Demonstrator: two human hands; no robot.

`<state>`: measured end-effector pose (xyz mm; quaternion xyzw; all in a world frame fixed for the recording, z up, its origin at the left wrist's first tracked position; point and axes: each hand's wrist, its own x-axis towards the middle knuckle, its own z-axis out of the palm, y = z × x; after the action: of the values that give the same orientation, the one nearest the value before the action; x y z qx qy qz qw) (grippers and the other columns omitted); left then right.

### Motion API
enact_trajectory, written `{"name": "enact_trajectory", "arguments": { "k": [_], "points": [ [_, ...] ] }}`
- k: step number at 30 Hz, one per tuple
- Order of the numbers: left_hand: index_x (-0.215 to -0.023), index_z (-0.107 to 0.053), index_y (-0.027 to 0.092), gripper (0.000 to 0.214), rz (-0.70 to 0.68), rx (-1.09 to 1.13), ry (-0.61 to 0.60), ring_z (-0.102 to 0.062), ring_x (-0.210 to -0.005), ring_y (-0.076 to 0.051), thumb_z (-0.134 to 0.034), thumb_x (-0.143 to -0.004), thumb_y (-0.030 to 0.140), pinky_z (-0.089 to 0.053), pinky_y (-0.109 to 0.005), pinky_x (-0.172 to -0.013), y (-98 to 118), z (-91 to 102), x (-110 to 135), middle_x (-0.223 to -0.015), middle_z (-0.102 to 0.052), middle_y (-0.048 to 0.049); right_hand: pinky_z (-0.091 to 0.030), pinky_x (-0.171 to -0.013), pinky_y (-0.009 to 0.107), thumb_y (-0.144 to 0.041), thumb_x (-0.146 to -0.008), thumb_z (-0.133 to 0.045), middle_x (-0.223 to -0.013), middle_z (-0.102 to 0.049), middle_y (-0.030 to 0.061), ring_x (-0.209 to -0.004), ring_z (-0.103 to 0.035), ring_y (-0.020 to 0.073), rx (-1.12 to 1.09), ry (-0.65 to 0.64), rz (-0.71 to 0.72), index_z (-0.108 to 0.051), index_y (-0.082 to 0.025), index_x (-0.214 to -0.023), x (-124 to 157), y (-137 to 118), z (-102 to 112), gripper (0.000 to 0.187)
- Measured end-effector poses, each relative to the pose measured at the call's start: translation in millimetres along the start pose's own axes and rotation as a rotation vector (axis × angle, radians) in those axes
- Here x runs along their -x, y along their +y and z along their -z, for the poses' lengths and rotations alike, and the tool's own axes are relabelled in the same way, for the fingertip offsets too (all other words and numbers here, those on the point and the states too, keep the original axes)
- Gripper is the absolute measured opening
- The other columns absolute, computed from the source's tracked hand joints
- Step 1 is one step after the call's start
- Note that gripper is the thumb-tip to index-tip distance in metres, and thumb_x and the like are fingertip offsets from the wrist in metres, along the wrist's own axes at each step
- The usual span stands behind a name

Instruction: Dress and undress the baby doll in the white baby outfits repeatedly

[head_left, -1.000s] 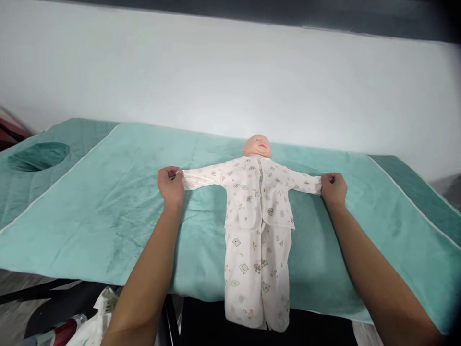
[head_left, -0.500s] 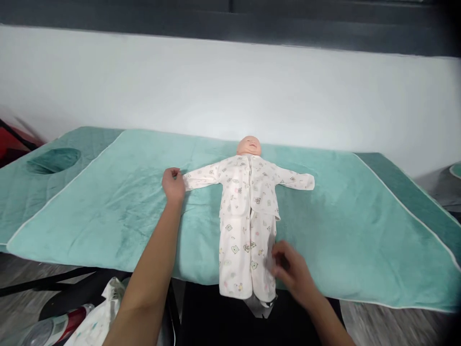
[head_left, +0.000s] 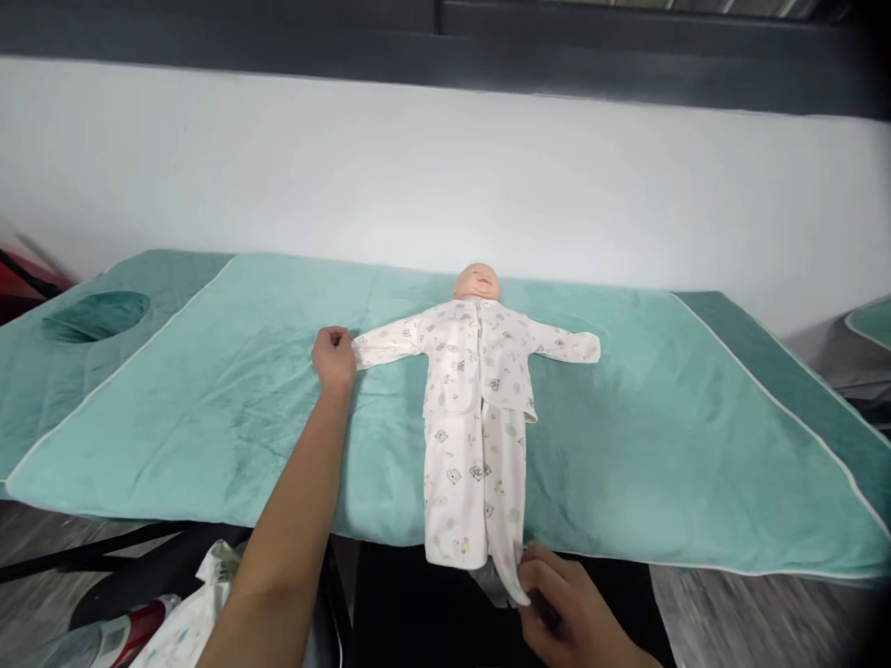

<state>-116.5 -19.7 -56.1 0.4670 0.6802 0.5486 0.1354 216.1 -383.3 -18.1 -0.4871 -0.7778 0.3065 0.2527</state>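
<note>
left hand: at the outer end of the left-side sleeve. fingers curled, tips drawn together; cuff edge lies against the hand. cannot tell whether cloth is pinched, contact hidden.

baby doll: between the two hands, nearer the left one at shoulder height; on its back, head toward the wall, printed white jacket over matching trousers. jacket fronts meet down the middle. left trouser leg lies straight, its hem just past the near edge of the bed.

right trouser leg: lower end tapers sideways into the right hand. thumb and fingers pinch the hem there. right-side sleeve lies outstretched on the bed, well apart from that hand.

surface: padded bed, teal cover, pale piping near both ends. oval opening at the left end; creases left of the doll, smoother to the right.

room: red object at far left, partly cut off. below it, bottle with a red label, beside a white cloth with printed marks. white wall behind the bed, dark band above. wood-look floor at lower right; another teal-topped surface at the right edge.
</note>
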Motion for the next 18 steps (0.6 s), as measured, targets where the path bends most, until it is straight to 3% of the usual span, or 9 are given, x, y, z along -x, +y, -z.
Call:
{"name": "enact_trajectory", "arguments": {
  "k": [3,7,10,12,15,18],
  "points": [
    [-0.087,-0.061,0.02,0.01,-0.071,0.006,0.027,-0.06,-0.085,-0.017,-0.053,-0.08,0.018,-0.049,-0.032,-0.085,3,0.5,2,-0.085,-0.063,-0.0023,-0.041,-0.06,0.024,-0.002,-0.076,-0.051,-0.094,-0.064,-0.0008,-0.074,-0.061,0.0128,0.086,-0.178,-0.081,-0.053,-0.023,-0.089,-9,1,12,0.024],
    [-0.088,-0.06,0.02,0.015,-0.142,-0.028,0.045,-0.059,-0.09,-0.019,-0.05,-0.08,0.013,-0.048,-0.034,-0.086,4,0.9,4,-0.091,-0.063,-0.0042,-0.04,-0.059,0.022,-0.02,-0.086,-0.065,-0.085,-0.066,-0.0051,-0.071,-0.062,0.0125,-0.014,-0.429,-0.104,-0.058,-0.025,-0.093,-28,-4,57,0.011],
    [-0.089,-0.06,0.02,0.019,-0.179,-0.053,0.048,-0.058,-0.092,-0.019,-0.049,-0.078,0.009,-0.047,-0.033,-0.086,3,1.0,3,-0.096,-0.061,-0.0053,-0.045,-0.064,0.024,-0.032,-0.09,-0.066,-0.085,-0.066,-0.0043,-0.073,-0.062,0.0127,-0.037,-0.379,-0.072,-0.062,-0.026,-0.093,-44,-18,75,0.008],
    [-0.089,-0.059,0.019,0.021,-0.196,-0.061,0.065,-0.058,-0.091,-0.018,-0.049,-0.076,0.006,-0.047,-0.033,-0.087,3,1.3,2,-0.099,-0.059,-0.0053,-0.05,-0.076,0.029,-0.038,-0.09,-0.067,-0.097,-0.068,-0.0002,-0.087,-0.064,0.0171,0.071,-0.257,0.001,-0.062,-0.026,-0.101,-53,-26,64,0.017],
    [-0.088,-0.059,0.019,0.021,-0.191,-0.045,0.089,-0.057,-0.087,-0.017,-0.049,-0.076,0.005,-0.047,-0.033,-0.089,4,1.9,2,-0.103,-0.057,-0.0052,-0.046,-0.1,0.046,-0.037,-0.087,-0.07,-0.114,-0.065,0.0074,-0.109,-0.058,0.0267,0.303,-0.186,0.219,-0.06,-0.023,-0.115,-60,-30,23,0.033],
    [-0.089,-0.059,0.019,0.02,-0.163,-0.037,0.079,-0.058,-0.087,-0.016,-0.05,-0.077,0.006,-0.047,-0.033,-0.089,4,2.3,2,-0.104,-0.057,-0.0052,-0.042,-0.106,0.05,-0.024,-0.087,-0.064,-0.106,-0.065,0.0073,-0.101,-0.057,0.0248,0.408,-0.186,0.349,-0.062,-0.02,-0.106,-61,-27,-15,0.019]
  ]
}}
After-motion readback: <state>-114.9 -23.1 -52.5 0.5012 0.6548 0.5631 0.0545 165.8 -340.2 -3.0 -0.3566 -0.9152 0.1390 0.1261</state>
